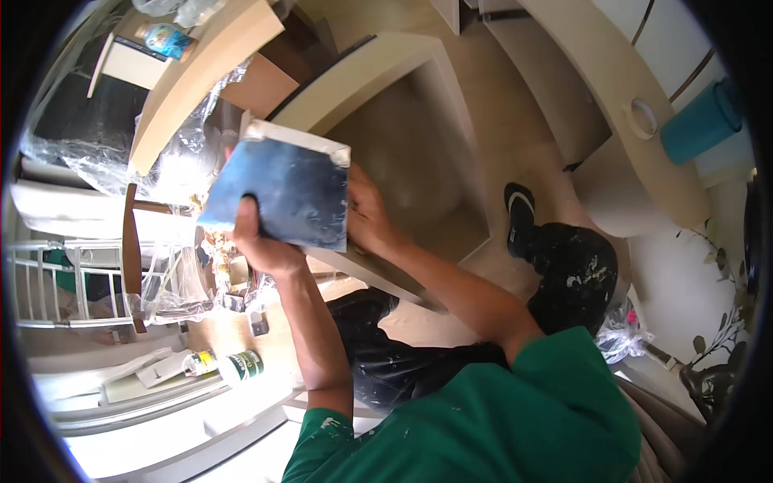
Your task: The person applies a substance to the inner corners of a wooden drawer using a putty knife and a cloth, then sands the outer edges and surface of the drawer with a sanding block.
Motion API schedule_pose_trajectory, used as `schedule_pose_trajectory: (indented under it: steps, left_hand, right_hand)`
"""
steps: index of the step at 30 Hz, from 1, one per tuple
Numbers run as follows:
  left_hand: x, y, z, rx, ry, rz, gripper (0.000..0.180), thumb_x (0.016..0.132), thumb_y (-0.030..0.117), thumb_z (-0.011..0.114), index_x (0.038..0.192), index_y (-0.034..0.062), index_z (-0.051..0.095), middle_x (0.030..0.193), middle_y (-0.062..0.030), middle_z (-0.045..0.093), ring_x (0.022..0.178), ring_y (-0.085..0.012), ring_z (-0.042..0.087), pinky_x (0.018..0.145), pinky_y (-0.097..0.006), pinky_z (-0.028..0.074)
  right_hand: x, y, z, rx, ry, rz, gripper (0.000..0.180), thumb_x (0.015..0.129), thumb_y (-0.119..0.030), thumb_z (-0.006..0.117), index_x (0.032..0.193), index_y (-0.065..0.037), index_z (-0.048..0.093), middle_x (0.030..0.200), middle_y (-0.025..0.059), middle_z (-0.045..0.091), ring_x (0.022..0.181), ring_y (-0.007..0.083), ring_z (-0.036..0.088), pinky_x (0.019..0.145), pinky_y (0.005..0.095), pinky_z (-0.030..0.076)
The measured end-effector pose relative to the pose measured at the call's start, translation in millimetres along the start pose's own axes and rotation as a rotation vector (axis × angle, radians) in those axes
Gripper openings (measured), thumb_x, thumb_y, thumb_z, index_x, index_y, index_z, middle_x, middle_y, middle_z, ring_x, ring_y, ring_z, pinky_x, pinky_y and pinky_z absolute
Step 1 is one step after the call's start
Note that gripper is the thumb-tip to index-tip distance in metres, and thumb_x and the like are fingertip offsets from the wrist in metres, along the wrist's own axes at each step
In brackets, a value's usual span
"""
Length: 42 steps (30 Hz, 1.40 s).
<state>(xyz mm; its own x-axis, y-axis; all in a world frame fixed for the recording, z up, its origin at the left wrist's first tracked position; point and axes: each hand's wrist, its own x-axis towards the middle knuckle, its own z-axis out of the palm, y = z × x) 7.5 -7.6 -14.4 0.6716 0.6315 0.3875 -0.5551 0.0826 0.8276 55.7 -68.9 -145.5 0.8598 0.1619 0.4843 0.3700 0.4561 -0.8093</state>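
Both hands are on a flat, blue, roughly rectangular piece with a whitish strip along its far edge; its kind I cannot make out. My left hand grips its near left part, thumb pressed on the blue face and fingers mostly hidden underneath. At its right edge, my right hand has bent fingers, partly behind the piece. Whitish marks show on the blue face near the right corner. Beyond and below the piece stands a pale wooden furniture frame with a brownish inner panel.
Clear plastic sheeting covers things at left, beside a white metal rack. Two cans, one a white-and-green can, are at lower left. A teal bin and a tape roll sit on the right-hand wooden surface. A plant stands at right.
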Motion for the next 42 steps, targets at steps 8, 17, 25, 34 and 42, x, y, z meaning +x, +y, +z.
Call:
schedule_pose_trajectory:
  steps: [8, 17, 25, 34, 42]
  left_hand:
    - [21, -5, -4, 0.077, -0.071, 0.083, 0.057, 0.09, 0.022, 0.058, 0.131, -0.0156, 0.048, 0.136, -0.0202, 0.055, 0.119, -0.0206, 0.054, 0.108, -0.035, 0.036]
    - [2, 9, 8, -0.204, -0.016, -0.092, 0.048, 0.091, 0.03, 0.054, 0.128, -0.001, 0.054, 0.116, -0.013, 0.063, 0.107, -0.0241, 0.062, 0.095, -0.037, 0.048]
    - [11, 3, 1, -0.152, 0.106, -0.073, 0.046, 0.087, 0.032, 0.059, 0.12, 0.0012, 0.057, 0.118, -0.012, 0.06, 0.106, -0.0262, 0.062, 0.093, -0.039, 0.051]
    - [6, -1, 3, 0.076, 0.253, 0.21, 0.03, 0.087, 0.032, 0.062, 0.103, 0.0071, 0.066, 0.114, -0.0077, 0.06, 0.108, -0.0219, 0.058, 0.093, -0.038, 0.048]
    - [9, -1, -19, -0.226, -0.108, 0.013, 0.067, 0.089, 0.031, 0.052, 0.143, -0.0044, 0.037, 0.143, -0.0288, 0.044, 0.129, -0.0409, 0.048, 0.106, -0.056, 0.043]
  right_hand:
    - [-85, -5, -59, -0.055, 0.214, 0.524, 0.03, 0.092, -0.006, 0.064, 0.121, 0.002, 0.063, 0.115, 0.013, 0.066, 0.102, 0.0174, 0.063, 0.093, 0.0311, 0.048]
    - [21, -32, -3, -0.209, 0.005, -0.299, 0.03, 0.076, 0.005, 0.074, 0.104, -0.006, 0.071, 0.099, 0.012, 0.062, 0.089, 0.0264, 0.064, 0.078, 0.0344, 0.053]
    - [-142, 55, -71, -0.23, -0.121, 0.222, 0.027, 0.085, 0.001, 0.068, 0.11, -0.009, 0.072, 0.107, 0.0112, 0.058, 0.094, 0.0247, 0.062, 0.08, 0.0327, 0.052]
    - [-251, 108, -127, -0.608, -0.232, 0.361, 0.02, 0.088, -0.004, 0.062, 0.106, -0.011, 0.067, 0.123, 0.0156, 0.058, 0.105, 0.0367, 0.063, 0.087, 0.0435, 0.052]
    - [-290, 139, -128, -0.483, 0.082, 0.85, 0.023, 0.086, -0.01, 0.06, 0.105, -0.002, 0.07, 0.097, 0.0187, 0.07, 0.096, 0.028, 0.068, 0.088, 0.0368, 0.051]
